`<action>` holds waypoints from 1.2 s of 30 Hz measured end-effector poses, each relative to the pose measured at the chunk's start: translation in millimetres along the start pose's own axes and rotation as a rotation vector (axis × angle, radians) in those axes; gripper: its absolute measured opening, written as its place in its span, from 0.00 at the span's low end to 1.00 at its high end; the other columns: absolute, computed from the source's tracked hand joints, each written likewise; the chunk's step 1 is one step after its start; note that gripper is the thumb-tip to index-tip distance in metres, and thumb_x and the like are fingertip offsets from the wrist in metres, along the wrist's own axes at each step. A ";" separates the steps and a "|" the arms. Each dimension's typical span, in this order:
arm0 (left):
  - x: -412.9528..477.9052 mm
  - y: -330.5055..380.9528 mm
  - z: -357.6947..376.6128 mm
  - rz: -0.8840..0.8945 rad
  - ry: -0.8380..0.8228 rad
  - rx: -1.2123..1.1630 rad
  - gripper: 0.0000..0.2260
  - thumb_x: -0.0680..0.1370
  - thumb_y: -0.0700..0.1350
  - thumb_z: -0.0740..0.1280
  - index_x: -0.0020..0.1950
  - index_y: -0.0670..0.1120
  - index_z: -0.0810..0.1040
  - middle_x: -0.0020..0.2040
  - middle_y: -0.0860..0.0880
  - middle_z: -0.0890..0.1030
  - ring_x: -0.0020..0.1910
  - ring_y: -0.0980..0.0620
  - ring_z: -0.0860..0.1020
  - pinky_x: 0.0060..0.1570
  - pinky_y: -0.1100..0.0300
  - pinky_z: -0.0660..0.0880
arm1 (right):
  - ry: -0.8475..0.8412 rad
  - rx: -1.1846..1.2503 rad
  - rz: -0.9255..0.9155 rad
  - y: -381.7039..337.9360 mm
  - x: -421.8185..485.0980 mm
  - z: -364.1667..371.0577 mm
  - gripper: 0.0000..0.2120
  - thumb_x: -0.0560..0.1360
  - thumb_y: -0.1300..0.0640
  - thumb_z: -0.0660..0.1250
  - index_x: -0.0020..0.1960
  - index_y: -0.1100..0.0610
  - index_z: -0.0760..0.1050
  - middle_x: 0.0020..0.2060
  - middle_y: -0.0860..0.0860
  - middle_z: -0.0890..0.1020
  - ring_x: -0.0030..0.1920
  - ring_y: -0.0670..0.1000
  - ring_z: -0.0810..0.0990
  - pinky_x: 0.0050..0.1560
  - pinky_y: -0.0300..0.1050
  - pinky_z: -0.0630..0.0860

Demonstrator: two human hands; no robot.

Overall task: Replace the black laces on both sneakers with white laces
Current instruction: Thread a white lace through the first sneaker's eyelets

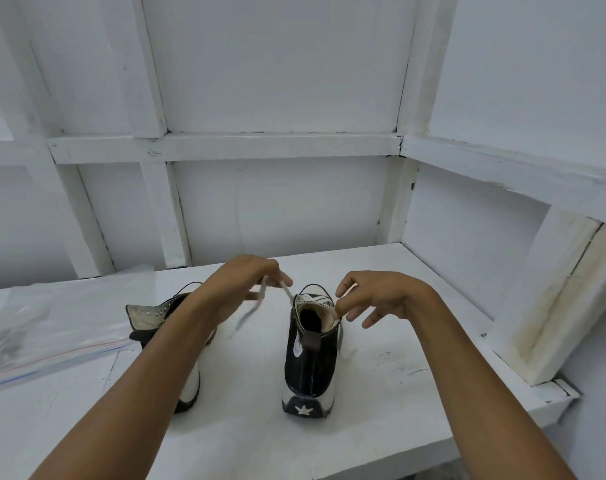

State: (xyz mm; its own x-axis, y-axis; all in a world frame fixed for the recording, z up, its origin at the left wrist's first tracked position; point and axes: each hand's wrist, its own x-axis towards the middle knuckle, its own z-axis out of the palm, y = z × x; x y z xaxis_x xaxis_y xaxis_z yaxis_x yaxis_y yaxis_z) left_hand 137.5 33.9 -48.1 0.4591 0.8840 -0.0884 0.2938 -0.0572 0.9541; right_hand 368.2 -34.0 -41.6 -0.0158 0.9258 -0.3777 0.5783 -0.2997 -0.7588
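Two black high-top sneakers with white soles stand on the white table (pixel 381 427), heels toward me. The right sneaker (pixel 310 358) carries a white lace (pixel 287 292) through its upper eyelets. My left hand (pixel 246 282) pinches one end of that lace above and to the left of the shoe's opening; a blurred loose length hangs below the hand. My right hand (pixel 374 299) pinches the lace at the right rim of the collar, and a white end trails down the shoe's right side. The left sneaker (pixel 166 317) stands with its tongue spread open, partly hidden by my left forearm.
A clear plastic zip bag (pixel 52 327) lies on the table's left part. White wooden framing forms the back wall, and a slanted white beam (pixel 554 296) rises at the table's right edge.
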 end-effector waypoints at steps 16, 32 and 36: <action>-7.2 -2.0 9.8 -0.148 -0.272 0.312 0.19 0.79 0.51 0.65 0.29 0.49 0.74 0.32 0.47 0.69 0.29 0.52 0.60 0.29 0.60 0.56 | -0.065 0.120 0.060 10.9 0.9 10.4 0.07 0.72 0.56 0.70 0.39 0.58 0.77 0.28 0.50 0.69 0.30 0.49 0.71 0.33 0.41 0.67; 6.3 16.1 -8.9 -0.020 -0.002 -0.302 0.07 0.78 0.45 0.68 0.48 0.41 0.78 0.48 0.44 0.86 0.49 0.48 0.84 0.53 0.49 0.76 | 0.129 0.434 -0.151 -12.6 2.3 -15.7 0.15 0.77 0.53 0.69 0.33 0.56 0.73 0.33 0.52 0.79 0.36 0.51 0.80 0.39 0.45 0.75; 15.4 33.5 -7.2 0.015 0.009 -0.651 0.10 0.79 0.45 0.68 0.39 0.44 0.73 0.39 0.44 0.82 0.37 0.46 0.83 0.44 0.51 0.80 | 0.170 0.542 -0.227 -30.0 6.1 -18.2 0.13 0.77 0.53 0.68 0.35 0.57 0.74 0.39 0.54 0.83 0.40 0.52 0.81 0.41 0.47 0.76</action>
State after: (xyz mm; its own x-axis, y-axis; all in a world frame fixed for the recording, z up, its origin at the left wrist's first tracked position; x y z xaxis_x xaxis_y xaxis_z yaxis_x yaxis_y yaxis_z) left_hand 148.4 49.0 -15.4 0.4514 0.8893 -0.0737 -0.2824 0.2207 0.9336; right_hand 365.6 -15.2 -11.5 0.0665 0.9907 -0.1185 0.0776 -0.1235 -0.9893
